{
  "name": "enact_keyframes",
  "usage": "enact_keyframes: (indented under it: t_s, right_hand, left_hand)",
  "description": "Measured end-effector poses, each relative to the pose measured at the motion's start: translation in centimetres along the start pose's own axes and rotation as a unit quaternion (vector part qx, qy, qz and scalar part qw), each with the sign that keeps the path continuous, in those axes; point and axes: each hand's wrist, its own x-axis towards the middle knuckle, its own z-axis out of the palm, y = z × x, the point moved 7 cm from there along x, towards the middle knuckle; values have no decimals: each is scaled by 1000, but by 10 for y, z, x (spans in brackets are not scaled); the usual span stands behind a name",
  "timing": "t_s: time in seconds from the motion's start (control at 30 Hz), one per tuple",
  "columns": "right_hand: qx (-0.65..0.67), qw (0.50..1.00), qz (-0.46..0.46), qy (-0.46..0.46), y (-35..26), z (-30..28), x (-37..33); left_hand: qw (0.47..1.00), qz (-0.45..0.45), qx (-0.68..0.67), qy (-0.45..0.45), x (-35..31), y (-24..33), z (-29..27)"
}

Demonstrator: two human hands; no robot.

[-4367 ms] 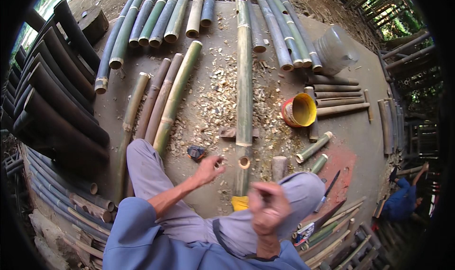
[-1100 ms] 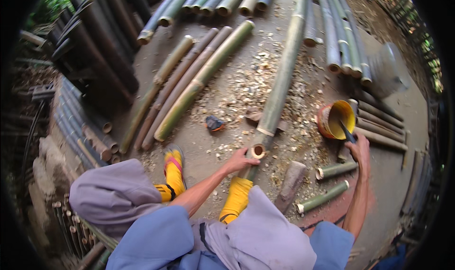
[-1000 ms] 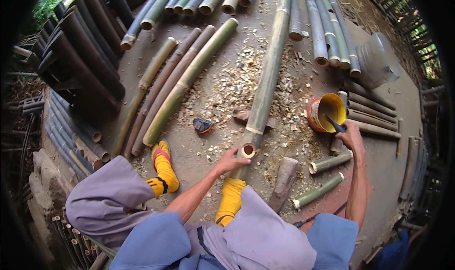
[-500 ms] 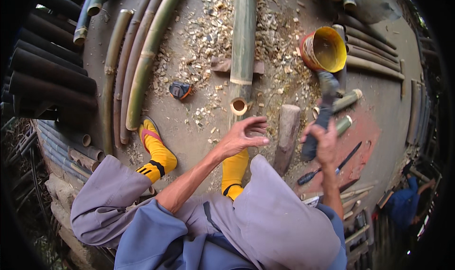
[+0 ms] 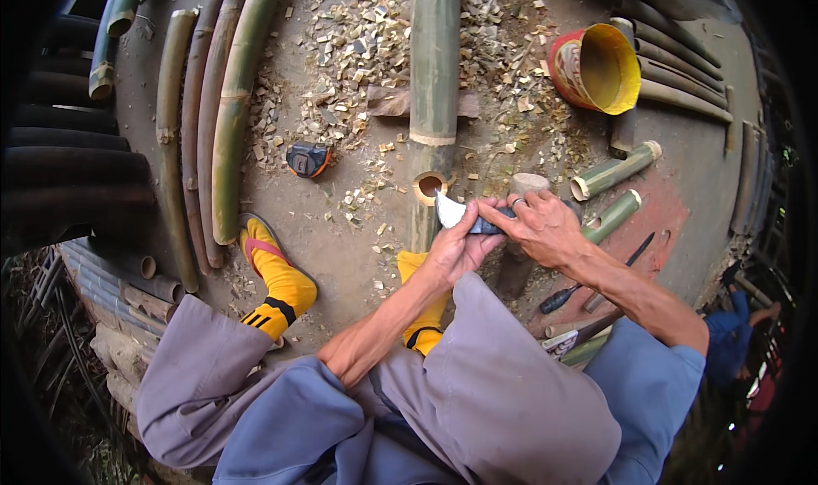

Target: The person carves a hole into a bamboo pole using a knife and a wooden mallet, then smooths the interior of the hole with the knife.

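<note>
A tool with a dark handle and a broad, pale, pointed blade (image 5: 451, 212) lies across both palms, its tip toward the left. My left hand (image 5: 457, 251) grips it from below, just behind the blade. From above, my right hand (image 5: 547, 227) closes round the handle, its fingers meeting the left hand. Right by the blade's tip is a thick green bamboo pole (image 5: 434, 68), with a round pale-edged hole cut in its near part. What the palms press on is partly hidden.
A wooden block (image 5: 473, 103) props the pole. Wood chips (image 5: 358, 51) cover the ground. A tape measure (image 5: 308, 160) lies left; a yellow-red bucket (image 5: 596, 68) and short bamboo pieces (image 5: 615, 170) are right. A wooden stump (image 5: 529, 183) and a thin pointed tool (image 5: 560, 298) are nearby.
My right hand has swung inward to the left with the tool, whose blade now points left. My left hand, open and empty before, has closed on the tool. The view has shifted slightly.
</note>
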Motion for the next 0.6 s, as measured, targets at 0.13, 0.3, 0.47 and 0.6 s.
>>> enact_keyframes:
  t_s: [0.13, 0.3, 0.47, 0.6]
  right_hand:
    - [154, 980, 49, -113, -6, 25, 5]
    - [423, 873, 235, -55, -52, 62, 4]
    - [564, 753, 334, 57, -94, 65, 4]
    - [447, 824, 336, 89, -36, 64, -2]
  left_hand:
    - [983, -81, 76, 143, -25, 7, -1]
    - [880, -163, 338, 291, -38, 51, -14]
    - [777, -163, 556, 246, -39, 73, -17]
    - [699, -112, 696, 119, -5, 68, 20]
